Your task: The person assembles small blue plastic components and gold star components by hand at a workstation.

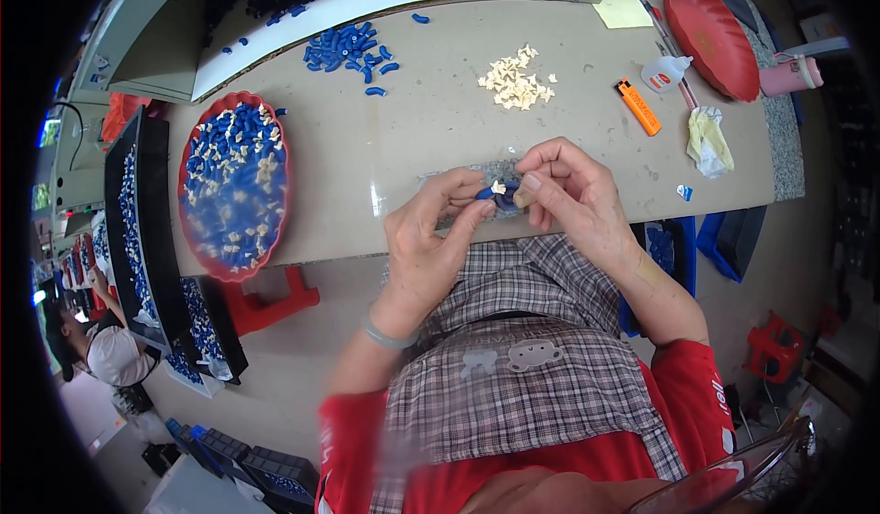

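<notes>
My left hand (pixel 431 239) and my right hand (pixel 573 193) meet at the near edge of the grey worktable (pixel 440 120). Between their fingertips they pinch a small blue plastic part (pixel 486 193) with a tiny cream piece (pixel 499 187) on it. The left thumb and forefinger grip the blue part. My right fingers close around its other end. A clear plastic sheet (pixel 403 193) lies on the table under both hands.
A red scalloped tray (pixel 189 161) of blue and cream parts sits at the left. Loose blue parts (pixel 348 51), a heap of cream pieces (pixel 516 80), an orange lighter (pixel 638 106), a glue bottle (pixel 664 74) and an empty red tray (pixel 710 37) lie farther back. Another person (pixel 101 344) sits at lower left.
</notes>
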Demonstrator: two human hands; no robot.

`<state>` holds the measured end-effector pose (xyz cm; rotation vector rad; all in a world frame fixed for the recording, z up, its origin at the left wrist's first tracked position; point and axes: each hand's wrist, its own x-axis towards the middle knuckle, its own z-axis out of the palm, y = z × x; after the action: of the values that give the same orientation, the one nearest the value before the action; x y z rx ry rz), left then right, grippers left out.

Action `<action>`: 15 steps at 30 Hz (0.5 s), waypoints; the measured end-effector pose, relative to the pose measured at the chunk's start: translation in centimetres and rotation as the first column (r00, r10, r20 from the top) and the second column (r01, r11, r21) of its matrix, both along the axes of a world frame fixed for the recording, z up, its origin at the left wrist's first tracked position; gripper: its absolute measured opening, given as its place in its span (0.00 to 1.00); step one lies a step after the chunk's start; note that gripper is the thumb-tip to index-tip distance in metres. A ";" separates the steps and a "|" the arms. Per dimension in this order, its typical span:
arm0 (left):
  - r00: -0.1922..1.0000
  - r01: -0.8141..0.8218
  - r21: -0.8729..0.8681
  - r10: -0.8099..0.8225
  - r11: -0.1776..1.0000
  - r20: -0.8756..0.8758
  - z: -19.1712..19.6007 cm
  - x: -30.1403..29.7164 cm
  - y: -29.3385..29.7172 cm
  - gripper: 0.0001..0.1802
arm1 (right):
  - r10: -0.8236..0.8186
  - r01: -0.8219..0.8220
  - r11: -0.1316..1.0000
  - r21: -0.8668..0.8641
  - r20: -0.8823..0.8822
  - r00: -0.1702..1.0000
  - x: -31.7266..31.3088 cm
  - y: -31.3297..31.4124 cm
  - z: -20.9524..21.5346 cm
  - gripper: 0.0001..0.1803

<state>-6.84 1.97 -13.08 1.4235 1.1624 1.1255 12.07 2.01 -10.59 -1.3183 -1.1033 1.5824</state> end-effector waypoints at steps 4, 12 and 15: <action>0.993 0.046 0.080 -0.037 0.996 -0.108 0.3 -0.3 0.3 0.09 | 0.034 -0.035 0.999 0.027 0.062 0.997 -0.2 0.0 -0.4 0.09; 0.974 0.141 0.279 -0.082 0.950 -0.213 0.2 -0.4 0.5 0.08 | 0.113 -0.126 0.987 0.099 0.133 0.985 0.0 -0.1 -1.5 0.09; 0.962 0.174 0.340 -0.087 0.924 -0.257 0.4 -0.4 0.4 0.07 | 0.123 -0.131 0.989 0.076 0.091 0.988 0.1 -0.4 -1.8 0.08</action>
<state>-7.25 2.40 -12.65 1.9357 1.0365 1.1342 12.19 1.63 -12.36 -1.2935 -1.3147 1.5662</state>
